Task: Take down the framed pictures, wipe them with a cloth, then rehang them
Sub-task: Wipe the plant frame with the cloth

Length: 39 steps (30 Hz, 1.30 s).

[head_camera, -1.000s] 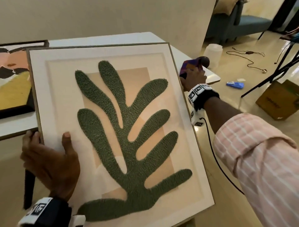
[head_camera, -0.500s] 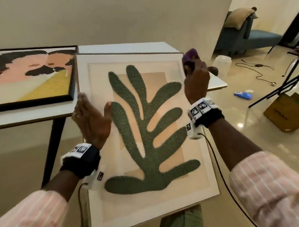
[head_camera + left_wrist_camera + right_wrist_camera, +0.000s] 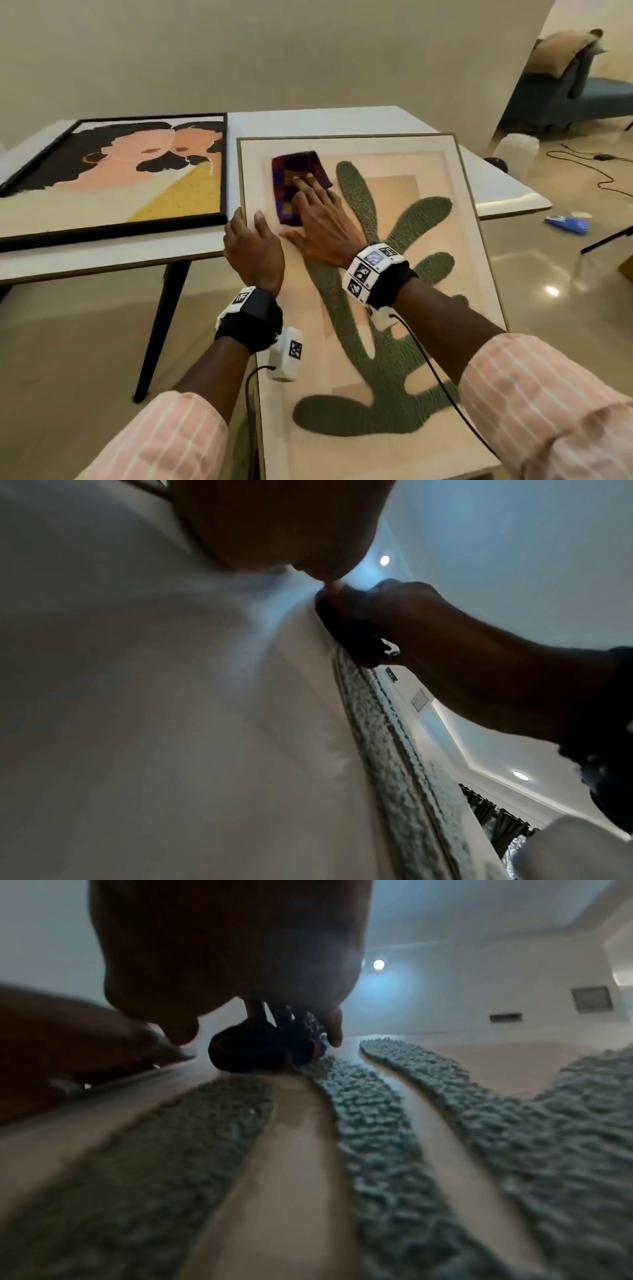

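Note:
A light-framed picture of a green leaf (image 3: 394,274) leans with its top on the white table (image 3: 342,120) and slopes down toward me. My left hand (image 3: 250,229) grips its left edge, thumb on the front. With straight fingers my right hand (image 3: 318,219) presses a folded dark purple cloth (image 3: 298,181) flat on the picture's upper left. The left wrist view shows the picture's pale mat (image 3: 171,696) and the right hand on the cloth (image 3: 356,642). In the right wrist view the cloth (image 3: 260,1050) lies under the fingers beside the leaf (image 3: 377,1123).
A black-framed portrait picture (image 3: 113,171) lies flat on the table's left half. On the floor to the right are a white container (image 3: 517,150), cables (image 3: 603,171), a blue object (image 3: 567,224) and a stand leg (image 3: 606,236). A blue sofa (image 3: 565,92) stands far right.
My right hand carried the cloth from the table's right side onto the picture's upper left. My left hand slid up the left edge. The picture swung upright toward the table.

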Motion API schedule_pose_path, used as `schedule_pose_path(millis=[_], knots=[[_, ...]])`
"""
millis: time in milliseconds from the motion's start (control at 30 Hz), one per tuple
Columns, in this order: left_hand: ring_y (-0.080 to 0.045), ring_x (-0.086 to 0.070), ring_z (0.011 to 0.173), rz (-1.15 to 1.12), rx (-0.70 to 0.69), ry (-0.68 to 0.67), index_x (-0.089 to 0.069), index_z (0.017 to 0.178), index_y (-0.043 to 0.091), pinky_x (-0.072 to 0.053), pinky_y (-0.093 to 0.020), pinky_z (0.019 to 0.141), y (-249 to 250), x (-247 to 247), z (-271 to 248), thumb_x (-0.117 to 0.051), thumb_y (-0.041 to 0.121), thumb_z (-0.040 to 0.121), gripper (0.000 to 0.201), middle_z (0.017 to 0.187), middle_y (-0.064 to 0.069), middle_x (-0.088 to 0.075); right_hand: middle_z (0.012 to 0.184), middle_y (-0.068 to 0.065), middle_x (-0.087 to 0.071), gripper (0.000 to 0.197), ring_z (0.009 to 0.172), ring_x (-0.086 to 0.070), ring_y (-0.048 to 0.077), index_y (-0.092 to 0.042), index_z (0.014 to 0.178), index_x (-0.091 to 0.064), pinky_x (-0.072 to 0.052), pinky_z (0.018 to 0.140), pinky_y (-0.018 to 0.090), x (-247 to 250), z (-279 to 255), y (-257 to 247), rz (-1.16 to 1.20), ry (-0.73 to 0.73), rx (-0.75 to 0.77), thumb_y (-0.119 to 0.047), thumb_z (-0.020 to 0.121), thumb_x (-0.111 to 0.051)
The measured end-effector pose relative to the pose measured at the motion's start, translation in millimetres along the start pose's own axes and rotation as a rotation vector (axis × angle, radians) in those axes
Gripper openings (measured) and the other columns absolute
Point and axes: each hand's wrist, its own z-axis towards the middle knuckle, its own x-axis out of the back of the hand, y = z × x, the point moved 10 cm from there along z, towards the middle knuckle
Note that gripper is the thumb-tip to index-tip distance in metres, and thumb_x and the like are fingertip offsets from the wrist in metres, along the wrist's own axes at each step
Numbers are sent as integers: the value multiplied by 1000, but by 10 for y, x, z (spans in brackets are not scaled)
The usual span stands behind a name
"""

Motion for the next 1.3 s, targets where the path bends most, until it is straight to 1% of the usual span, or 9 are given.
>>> schedule_pose_path(millis=[100,300,433,567,633,700,833,967,1300], knots=[[-27,-59,115,-59,-35,-10,-54,133,11,-44,-35,96,-17,53,15,-39,27,103,37,129,-11,-62,150,17,-37,70,145,-22,36,-4,126,-48,-29,112,58,88,105,87,115,116,-147,-62,87,-53],[-29,-62,111,-117,-89,0,-58,131,11,-46,-33,92,-58,67,32,-35,22,103,38,124,-11,-65,164,8,3,70,149,8,37,-17,156,-12,-11,118,60,-138,540,-70,5,14,-166,-52,100,-35],[-37,-63,103,-32,-150,15,-57,132,7,-50,-42,86,30,38,-19,-32,28,101,45,118,-17,-66,164,5,-2,66,150,5,34,-20,156,-14,-14,116,62,-134,787,-180,-69,1,-24,-51,101,-32],[-39,-63,99,19,-189,-11,-54,132,4,-50,-43,82,41,10,-32,-36,24,102,41,114,-20,-67,164,5,1,65,149,10,35,-21,157,-10,-3,116,60,-142,886,-75,50,27,-268,-47,101,-32],[-40,-63,99,62,-210,-23,-52,134,2,-50,-44,83,53,-7,-32,-42,22,102,39,115,-21,-66,164,6,0,65,149,10,35,-20,157,-11,-6,117,62,-193,906,-304,20,-8,-118,-45,101,-34],[-38,-62,102,72,-195,-39,-51,135,3,-49,-45,86,41,-31,-42,-44,23,102,39,117,-20,-65,164,3,-5,64,150,6,31,-22,156,-16,-11,117,61,-190,874,-328,19,-6,-26,-45,100,-37],[-33,-57,116,165,-204,-50,-45,140,4,-43,-42,95,74,-56,-81,-47,30,99,49,132,-17,-58,164,3,-5,64,150,8,30,-21,156,-16,-4,118,56,-168,800,-117,116,60,-245,-41,99,-38],[-30,-52,127,230,-287,-17,-39,144,2,-42,-40,99,179,-54,-139,-53,36,98,59,149,-17,-42,164,2,-8,65,151,5,28,-23,156,-18,-9,120,55,-189,771,-241,71,-39,10,-42,98,-43],[-29,-38,137,242,-329,-80,-31,148,3,-34,-38,110,239,-99,-161,-42,59,96,77,155,-16,-31,164,-3,-11,72,151,0,25,-27,155,-23,-14,118,57,-59,743,195,75,-11,-123,-45,91,-52]])
